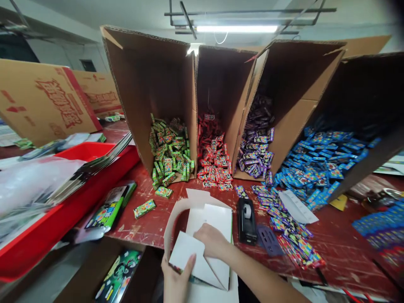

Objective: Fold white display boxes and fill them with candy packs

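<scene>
A partly folded paperboard box (pixel 217 219), white on its inner faces, lies at the table's front edge with flaps standing up. My left hand (pixel 179 269) grips its near left side, the thumb lying over a white flap. Inside the box my right hand (pixel 211 240) is curled, knuckles up; the fingertips are hidden, so what they hold cannot be made out. Just right of the box stand a black tape dispenser (pixel 247 221) and a flat dark purple plastic piece (pixel 269 240). A single green candy packet (pixel 144 208) lies to the left.
Upright cardboard bins hold green packets (pixel 170 147), red packets (pixel 214 160), purple packets (pixel 255 155) and blue packets (pixel 315 160). Loose purple packets (pixel 277 214) spread over the right of the red table (pixel 142 229). A red tray (pixel 63 223) with flat sheets stands left.
</scene>
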Demonstrator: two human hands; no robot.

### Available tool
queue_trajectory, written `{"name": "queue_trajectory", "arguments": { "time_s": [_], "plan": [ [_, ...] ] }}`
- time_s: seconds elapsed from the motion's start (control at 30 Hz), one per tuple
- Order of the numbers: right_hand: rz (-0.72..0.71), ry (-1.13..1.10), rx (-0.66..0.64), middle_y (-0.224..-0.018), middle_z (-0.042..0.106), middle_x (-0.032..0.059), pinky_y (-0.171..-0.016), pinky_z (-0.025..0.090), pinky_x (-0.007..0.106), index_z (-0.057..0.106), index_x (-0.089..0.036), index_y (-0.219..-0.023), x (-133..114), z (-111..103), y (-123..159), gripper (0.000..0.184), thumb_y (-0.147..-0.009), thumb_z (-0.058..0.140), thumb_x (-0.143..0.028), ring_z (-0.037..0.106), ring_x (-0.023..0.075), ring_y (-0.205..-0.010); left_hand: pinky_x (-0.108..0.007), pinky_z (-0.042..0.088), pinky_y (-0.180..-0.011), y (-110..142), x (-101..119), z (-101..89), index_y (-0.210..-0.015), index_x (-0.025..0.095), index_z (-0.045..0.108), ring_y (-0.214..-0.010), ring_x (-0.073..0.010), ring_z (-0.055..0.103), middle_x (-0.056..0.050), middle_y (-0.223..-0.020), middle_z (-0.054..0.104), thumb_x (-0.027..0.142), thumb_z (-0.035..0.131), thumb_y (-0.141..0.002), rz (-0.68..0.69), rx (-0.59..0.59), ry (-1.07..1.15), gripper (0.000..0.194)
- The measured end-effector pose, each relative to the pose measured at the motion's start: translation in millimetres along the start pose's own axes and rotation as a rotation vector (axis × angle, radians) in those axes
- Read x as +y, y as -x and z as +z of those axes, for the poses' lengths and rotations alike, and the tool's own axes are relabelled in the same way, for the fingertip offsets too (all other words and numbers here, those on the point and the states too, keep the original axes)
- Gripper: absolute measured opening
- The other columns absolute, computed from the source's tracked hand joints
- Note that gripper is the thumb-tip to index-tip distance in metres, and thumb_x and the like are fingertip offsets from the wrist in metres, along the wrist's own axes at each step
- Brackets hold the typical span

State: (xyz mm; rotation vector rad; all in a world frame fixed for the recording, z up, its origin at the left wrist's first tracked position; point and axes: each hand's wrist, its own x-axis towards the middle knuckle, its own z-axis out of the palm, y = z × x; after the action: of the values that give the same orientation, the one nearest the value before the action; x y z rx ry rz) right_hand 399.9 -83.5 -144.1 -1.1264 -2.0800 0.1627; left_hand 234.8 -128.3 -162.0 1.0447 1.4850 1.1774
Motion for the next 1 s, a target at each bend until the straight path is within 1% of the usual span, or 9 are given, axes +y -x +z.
{"name": "queue_trajectory", "arguments": {
  "time_s": [0.07, 0.13, 0.2, 0.33, 0.47, 0.6, 0.7, 0.83, 1.0],
  "plan": [
    [0.107, 0.015, 0.160, -0.093, 0.069, 0.0090, -0.083, 0.048, 0.032, 0.065, -0.016, -0.101, 16, -8, -2, 0.028, -0.086, 0.042, -0.013, 0.063, 0.0195, -0.091, -0.053, 0.038, -0.105, -10, 3, 2.7, -0.141, 0.012, 0.023, -0.130, -0.0381, 0.041, -0.025, -0.139, 0.039, 0.052, 0.071, -0.070, 0.210, 0.061, -0.239, 0.094],
    [0.271, 0.099, 0.373, -0.122, 0.058, 0.0191, -0.102, 0.040, 0.046, 0.048, -0.010, -0.129, 33, -18, -9, 0.040, -0.090, 0.038, -0.015, 0.050, 0.0259, -0.121, -0.060, 0.027, -0.110, -18, 6, 2.3, -0.145, 0.011, 0.014, -0.139, -0.0415, 0.022, -0.028, -0.148, 0.021, 0.052, 0.069, -0.072, 0.416, 0.117, -0.515, 0.100],
    [0.340, 0.181, 0.454, -0.128, 0.055, 0.0204, -0.106, 0.034, 0.055, 0.040, -0.009, -0.136, 45, -24, -17, 0.048, -0.090, 0.044, -0.020, 0.044, 0.0295, -0.127, -0.066, 0.022, -0.109, -25, 11, 0.3, -0.147, 0.012, 0.008, -0.141, -0.0433, 0.014, -0.028, -0.151, 0.013, 0.050, 0.070, -0.071, 0.604, 0.129, -0.704, 0.106],
    [0.193, 0.170, 0.298, -0.111, 0.069, 0.0056, -0.101, 0.045, 0.044, 0.058, -0.023, -0.123, 46, -23, -16, 0.042, -0.088, 0.040, -0.008, 0.062, 0.0187, -0.106, -0.059, 0.030, -0.109, -31, 20, -3.8, -0.149, 0.016, 0.000, -0.142, -0.0375, 0.017, -0.024, -0.154, 0.009, 0.037, 0.071, -0.077, 0.930, 0.027, -0.748, 0.103],
    [0.107, 0.215, 0.050, -0.137, 0.053, 0.0075, -0.110, 0.036, 0.050, 0.054, -0.019, -0.128, 30, -26, 8, 0.044, -0.086, 0.046, -0.011, 0.041, 0.0248, -0.133, -0.043, 0.040, -0.107, -28, 20, -7.6, -0.149, 0.024, 0.009, -0.140, -0.0294, 0.027, -0.016, -0.156, 0.016, 0.019, 0.064, -0.082, 1.093, -0.112, -0.759, 0.086],
    [0.160, 0.179, -0.154, -0.150, 0.035, 0.0111, -0.115, 0.026, 0.054, 0.045, -0.015, -0.136, 15, -30, 34, 0.054, -0.082, 0.051, -0.014, 0.024, 0.0275, -0.142, -0.043, 0.039, -0.108, -32, 20, -6.4, -0.145, 0.029, 0.028, -0.136, -0.0275, 0.036, -0.008, -0.147, 0.040, 0.025, 0.058, -0.087, 1.223, -0.547, -0.974, 0.065],
    [0.376, 0.131, 0.175, -0.149, 0.037, 0.0103, -0.113, 0.030, 0.053, 0.048, -0.020, -0.132, 4, -10, 58, 0.045, -0.089, 0.039, -0.010, 0.026, 0.0247, -0.141, -0.046, 0.044, -0.101, -51, 18, 1.3, -0.132, 0.032, 0.049, -0.127, -0.0282, 0.047, -0.007, -0.137, 0.052, 0.035, 0.057, -0.088, 1.051, -0.534, -0.931, 0.045],
    [0.860, -0.071, 0.666, -0.154, 0.023, 0.0169, -0.110, 0.030, 0.057, 0.026, -0.018, -0.144, -16, 24, 78, 0.061, -0.090, 0.050, -0.033, 0.026, 0.0309, -0.140, -0.059, 0.035, -0.105, -75, 22, 11.0, -0.132, 0.008, 0.045, -0.129, -0.0391, 0.040, -0.025, -0.136, 0.045, 0.052, 0.073, -0.067, 0.471, -0.227, -0.638, 0.083],
    [1.012, -0.597, 0.824, -0.153, 0.029, 0.0131, -0.111, 0.034, 0.048, 0.025, -0.022, -0.143, -32, 5, 59, 0.076, -0.081, 0.062, -0.046, 0.033, 0.0285, -0.138, -0.042, 0.041, -0.106, -62, 62, 2.5, -0.134, 0.017, 0.037, -0.126, -0.0289, 0.047, -0.015, -0.138, 0.048, 0.052, 0.065, -0.075, 0.118, -0.521, -0.252, 0.074]
  ]
}}
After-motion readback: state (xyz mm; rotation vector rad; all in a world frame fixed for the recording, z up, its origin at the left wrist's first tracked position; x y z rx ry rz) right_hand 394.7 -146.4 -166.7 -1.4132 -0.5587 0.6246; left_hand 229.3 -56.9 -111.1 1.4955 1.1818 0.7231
